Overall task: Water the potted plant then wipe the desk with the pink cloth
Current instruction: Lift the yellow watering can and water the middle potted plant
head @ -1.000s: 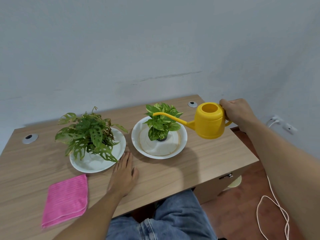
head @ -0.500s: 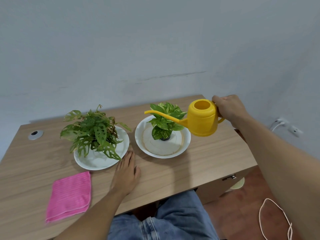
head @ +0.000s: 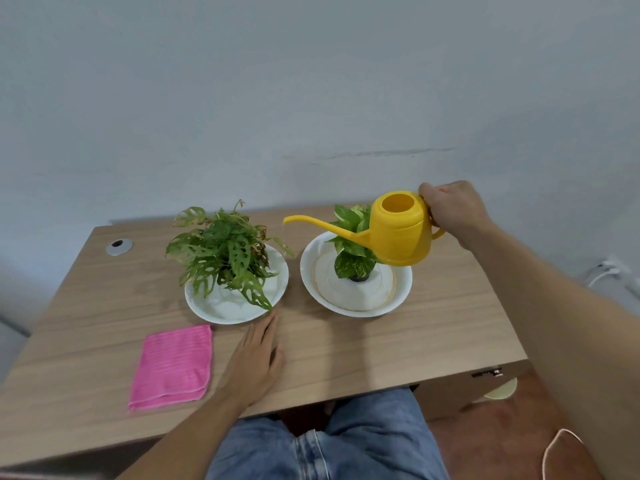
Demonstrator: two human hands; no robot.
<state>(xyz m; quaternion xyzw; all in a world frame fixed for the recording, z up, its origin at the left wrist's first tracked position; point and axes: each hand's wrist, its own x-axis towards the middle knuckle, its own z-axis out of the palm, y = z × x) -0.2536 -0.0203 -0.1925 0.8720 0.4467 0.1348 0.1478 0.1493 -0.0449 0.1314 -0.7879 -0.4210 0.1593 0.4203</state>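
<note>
A: Right hand (head: 453, 211)?
B: Wrapped around the handle of the yellow watering can (head: 401, 233), fingers closed on it. Can is held in the air at about 1 o'clock over the desk (head: 450, 323), roughly level, spout reaching toward 10 o'clock.

A: Spout tip over which plant?
B: Tip sits between the two plants, in the gap. Can body overlaps the right potted plant (head: 351, 251), hiding part of its leaves. Can't tell if water is coming out.

A: Left hand (head: 258, 355)?
B: Flat on the desk, palm down, fingers extended and close together, holding nothing. Fingertips are just short of the left white dish (head: 277, 292), around 6 o'clock of it.

A: Plants?
B: Left potted plant (head: 221, 251) with holed leaves sits in that dish at 11 o'clock. Right one sits in the right white dish (head: 360, 306) at 12 o'clock. Dishes near each other, not touching.

A: Cloth?
B: Pink cloth (head: 173, 367) folded, flat on the desk at 8 o'clock, just beside the left hand, not touched. Grommet (head: 118, 246) at far 10 o'clock.
</note>
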